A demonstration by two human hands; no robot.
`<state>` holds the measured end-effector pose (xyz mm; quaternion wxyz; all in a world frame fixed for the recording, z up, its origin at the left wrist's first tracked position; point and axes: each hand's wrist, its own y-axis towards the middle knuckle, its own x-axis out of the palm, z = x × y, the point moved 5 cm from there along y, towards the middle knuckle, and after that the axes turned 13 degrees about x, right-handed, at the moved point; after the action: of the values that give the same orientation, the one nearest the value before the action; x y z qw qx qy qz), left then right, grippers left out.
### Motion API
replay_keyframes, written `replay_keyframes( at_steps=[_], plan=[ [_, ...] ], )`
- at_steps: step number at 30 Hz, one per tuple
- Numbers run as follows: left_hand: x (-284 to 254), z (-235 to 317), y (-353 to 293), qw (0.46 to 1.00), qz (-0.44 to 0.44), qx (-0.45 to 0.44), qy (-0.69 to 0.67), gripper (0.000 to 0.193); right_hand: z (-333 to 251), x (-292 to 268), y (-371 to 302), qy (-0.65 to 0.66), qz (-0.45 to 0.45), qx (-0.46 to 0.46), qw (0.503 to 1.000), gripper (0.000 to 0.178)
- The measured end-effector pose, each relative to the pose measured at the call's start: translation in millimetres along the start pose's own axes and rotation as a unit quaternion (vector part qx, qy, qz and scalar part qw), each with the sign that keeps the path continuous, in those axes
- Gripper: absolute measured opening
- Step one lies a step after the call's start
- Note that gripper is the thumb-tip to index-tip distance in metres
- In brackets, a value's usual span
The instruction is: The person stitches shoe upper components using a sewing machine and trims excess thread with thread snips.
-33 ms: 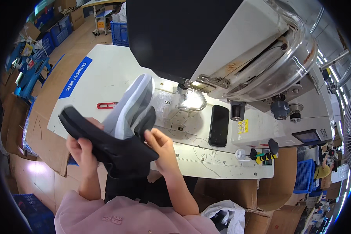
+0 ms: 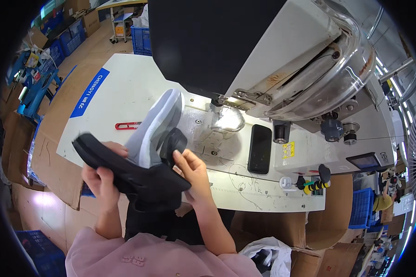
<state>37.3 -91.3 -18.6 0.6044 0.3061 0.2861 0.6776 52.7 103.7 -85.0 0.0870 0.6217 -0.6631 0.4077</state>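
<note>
Both hands hold up a black fabric piece [image 2: 148, 187] with a padded grey-and-white curved part [image 2: 155, 122] standing out of it; I cannot make out what kind of article it is. My left hand [image 2: 101, 182] is closed round the black band at its left, fingers behind and thumb in front. My right hand [image 2: 192, 171] pinches a small black flap [image 2: 172, 141] at the right side. The piece hangs above the near edge of the white sewing table [image 2: 111, 99]. Behind it lies a red-handled thread snip [image 2: 127, 125].
A sewing machine [image 2: 282, 78] fills the far right, its lamp lighting the bed. A black phone [image 2: 260, 148] and a small white device [image 2: 285, 183] lie on the table. Cardboard [image 2: 55, 138] lines the left edge. A white bag [image 2: 275, 254] and blue crate [image 2: 360, 207] stand at right.
The held piece has shifted slightly to the right, and my left hand a little right and down with it. My right thumb has moved up along the black flap, which tilts a little differently.
</note>
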Motion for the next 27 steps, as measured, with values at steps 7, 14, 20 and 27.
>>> replay_keyframes(
  at_steps=[7, 14, 20, 27],
  plan=[
    [30, -20, -4, 0.984, -0.099, -0.108, -0.098, 0.026, -62, -25, -29, -0.076, 0.078, -0.208, 0.972, 0.007],
    [105, -23, 23, 0.949, -0.244, -0.155, -0.128, 0.027, -104, -27, -51, -0.22, 0.2, -0.439, 0.848, 0.016],
    [126, -18, 37, 0.949, -0.287, -0.121, -0.041, 0.027, -107, -32, -45, -0.246, 0.219, -0.363, 0.872, 0.032],
    [127, -27, 32, 0.944, -0.285, -0.161, -0.034, 0.026, -109, -39, -43, -0.305, 0.219, -0.346, 0.86, 0.023]
  ],
)
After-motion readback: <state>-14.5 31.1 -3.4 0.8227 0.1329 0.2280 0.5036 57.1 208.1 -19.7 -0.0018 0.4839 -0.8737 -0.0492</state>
